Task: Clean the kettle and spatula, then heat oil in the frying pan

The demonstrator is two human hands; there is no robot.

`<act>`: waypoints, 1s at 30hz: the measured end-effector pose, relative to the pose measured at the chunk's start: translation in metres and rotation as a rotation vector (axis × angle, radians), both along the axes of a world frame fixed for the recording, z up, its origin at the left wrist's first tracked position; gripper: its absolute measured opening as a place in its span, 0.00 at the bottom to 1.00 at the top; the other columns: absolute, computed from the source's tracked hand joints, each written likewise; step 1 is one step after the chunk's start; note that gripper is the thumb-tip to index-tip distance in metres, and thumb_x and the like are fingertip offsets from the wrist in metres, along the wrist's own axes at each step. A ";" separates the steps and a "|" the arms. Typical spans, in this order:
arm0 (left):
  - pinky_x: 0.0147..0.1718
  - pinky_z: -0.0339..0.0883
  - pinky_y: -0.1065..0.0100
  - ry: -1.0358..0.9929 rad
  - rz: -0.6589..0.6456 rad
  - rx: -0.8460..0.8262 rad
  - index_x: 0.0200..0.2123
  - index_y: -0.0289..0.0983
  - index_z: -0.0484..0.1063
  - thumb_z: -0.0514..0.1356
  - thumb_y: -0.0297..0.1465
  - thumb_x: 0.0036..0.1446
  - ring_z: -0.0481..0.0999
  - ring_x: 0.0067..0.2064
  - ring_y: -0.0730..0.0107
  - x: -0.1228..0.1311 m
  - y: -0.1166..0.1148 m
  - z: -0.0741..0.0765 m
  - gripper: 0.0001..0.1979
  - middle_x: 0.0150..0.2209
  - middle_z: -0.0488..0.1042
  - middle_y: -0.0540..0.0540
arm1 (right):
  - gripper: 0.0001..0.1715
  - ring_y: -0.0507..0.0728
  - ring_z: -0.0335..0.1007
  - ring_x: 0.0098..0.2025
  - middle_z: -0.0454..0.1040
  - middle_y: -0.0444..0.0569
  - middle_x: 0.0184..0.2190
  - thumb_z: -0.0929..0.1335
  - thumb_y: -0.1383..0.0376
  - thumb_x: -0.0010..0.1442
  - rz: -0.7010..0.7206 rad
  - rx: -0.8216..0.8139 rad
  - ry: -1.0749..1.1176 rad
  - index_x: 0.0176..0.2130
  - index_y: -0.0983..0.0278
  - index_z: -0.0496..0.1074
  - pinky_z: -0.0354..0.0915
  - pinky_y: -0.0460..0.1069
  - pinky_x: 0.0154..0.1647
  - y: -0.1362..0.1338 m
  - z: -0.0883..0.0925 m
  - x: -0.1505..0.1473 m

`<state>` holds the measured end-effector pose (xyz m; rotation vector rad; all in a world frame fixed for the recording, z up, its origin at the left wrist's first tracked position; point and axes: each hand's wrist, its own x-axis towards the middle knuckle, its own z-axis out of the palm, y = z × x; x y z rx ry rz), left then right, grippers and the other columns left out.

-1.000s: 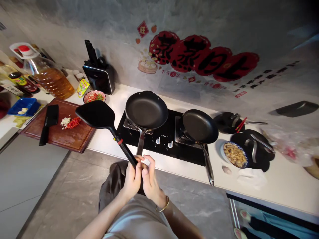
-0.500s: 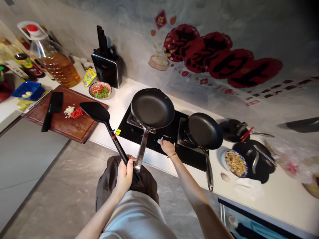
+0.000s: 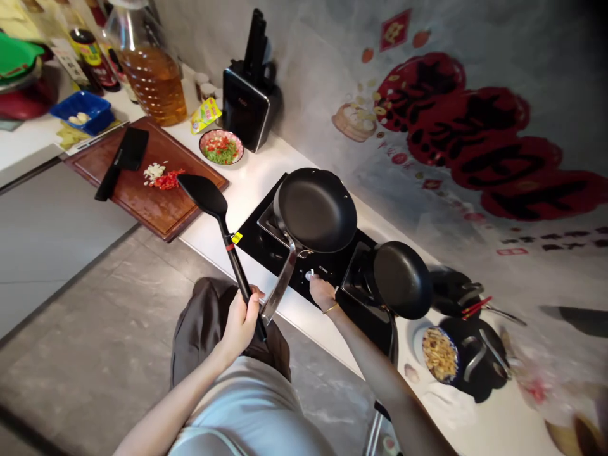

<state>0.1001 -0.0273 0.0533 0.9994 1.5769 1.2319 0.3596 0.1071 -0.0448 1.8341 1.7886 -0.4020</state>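
My left hand (image 3: pixel 242 320) is closed around the black handle of a spatula (image 3: pixel 209 197), whose broad blade points up and left over the counter. Just right of that hand is the steel handle of a large black frying pan (image 3: pixel 316 212), which sits bare inside on the left burner. My right hand (image 3: pixel 323 291) reaches to the front of the black gas stove (image 3: pixel 256 237), fingers closed at a silver stove knob (image 3: pixel 310 274). A smaller black frying pan (image 3: pixel 403 278) rests on the right burner. No flame is visible under the large pan.
Left, a cutting board (image 3: pixel 156 209) carries a cleaver (image 3: pixel 124 158), chopped garlic and red pepper. Behind stand a bowl of chopped peppers (image 3: pixel 221 149), a knife block (image 3: pixel 249 111) and an oil jug (image 3: pixel 154 82). Right, a bowl of sliced food (image 3: pixel 440 354) is beside dark lids.
The view has turned, so the counter looks more slanted. My left hand still holds the spatula, and my right hand stays at the stove knob.
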 end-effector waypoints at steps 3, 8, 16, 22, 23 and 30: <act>0.44 0.67 0.62 -0.012 0.007 0.005 0.38 0.36 0.69 0.48 0.37 0.65 0.75 0.42 0.63 0.000 0.001 -0.001 0.14 0.37 0.75 0.42 | 0.23 0.64 0.78 0.40 0.77 0.67 0.35 0.53 0.62 0.70 0.110 0.001 -0.072 0.46 0.75 0.68 0.69 0.54 0.40 0.001 -0.003 0.003; 0.43 0.66 0.63 -0.057 -0.002 -0.003 0.38 0.36 0.67 0.47 0.38 0.65 0.73 0.41 0.64 -0.005 0.001 0.001 0.14 0.37 0.73 0.43 | 0.24 0.64 0.78 0.39 0.77 0.67 0.32 0.52 0.62 0.70 0.252 -0.002 -0.172 0.45 0.76 0.67 0.69 0.52 0.36 0.003 -0.005 0.003; 0.40 0.65 0.65 -0.086 -0.039 0.008 0.36 0.36 0.68 0.46 0.36 0.66 0.70 0.37 0.67 -0.023 0.001 0.011 0.14 0.34 0.71 0.45 | 0.25 0.63 0.78 0.37 0.77 0.66 0.32 0.50 0.61 0.71 0.363 0.003 -0.248 0.44 0.75 0.66 0.68 0.51 0.35 0.002 -0.008 0.003; 0.39 0.65 0.65 -0.133 -0.033 -0.012 0.36 0.36 0.67 0.47 0.36 0.65 0.70 0.36 0.67 -0.032 0.000 0.013 0.13 0.33 0.70 0.45 | 0.24 0.65 0.78 0.39 0.77 0.67 0.33 0.51 0.62 0.70 0.334 0.000 -0.253 0.45 0.75 0.66 0.68 0.51 0.36 0.002 -0.004 -0.002; 0.38 0.65 0.66 -0.137 -0.030 -0.014 0.35 0.37 0.67 0.47 0.36 0.65 0.70 0.36 0.67 -0.033 0.000 0.013 0.13 0.33 0.70 0.45 | 0.23 0.65 0.78 0.39 0.77 0.68 0.33 0.52 0.62 0.70 0.322 -0.002 -0.247 0.45 0.75 0.66 0.68 0.52 0.36 0.002 -0.002 -0.003; 0.37 0.66 0.67 -0.168 -0.019 0.014 0.34 0.37 0.66 0.47 0.36 0.65 0.70 0.35 0.67 -0.041 -0.002 0.011 0.13 0.32 0.69 0.46 | 0.21 0.62 0.77 0.35 0.77 0.63 0.31 0.55 0.60 0.69 0.151 -0.008 -0.138 0.44 0.71 0.69 0.66 0.53 0.36 0.001 0.013 -0.018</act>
